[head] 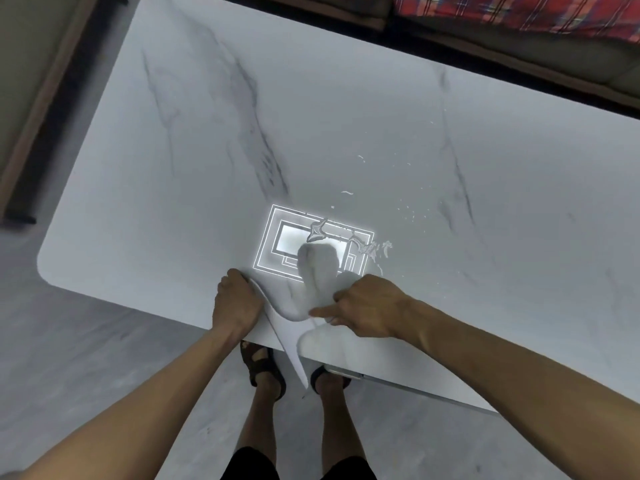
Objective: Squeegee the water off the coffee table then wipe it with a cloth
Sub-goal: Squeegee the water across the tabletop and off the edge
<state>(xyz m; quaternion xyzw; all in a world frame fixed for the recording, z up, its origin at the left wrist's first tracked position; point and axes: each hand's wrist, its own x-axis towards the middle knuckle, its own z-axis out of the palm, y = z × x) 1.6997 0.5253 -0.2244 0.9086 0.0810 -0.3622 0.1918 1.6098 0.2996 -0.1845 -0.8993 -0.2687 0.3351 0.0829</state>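
A white cloth [317, 271] lies bunched at the near edge of the white marble coffee table [346, 133], with one corner hanging down past the edge. My left hand [237, 303] grips the cloth's left edge at the table's rim. My right hand [363, 306] holds the cloth's right side with curled fingers. Small puddles and drops of water [370, 245] lie on the tabletop just beyond and to the right of the cloth. A bright ceiling light reflection [277, 237] shines on the surface there. No squeegee is in view.
A sofa with a red plaid cover [519, 12] runs along the table's far side. A dark wooden furniture edge [38, 109] stands at the left. My sandalled feet [263, 368] stand on the grey floor under the table's near edge.
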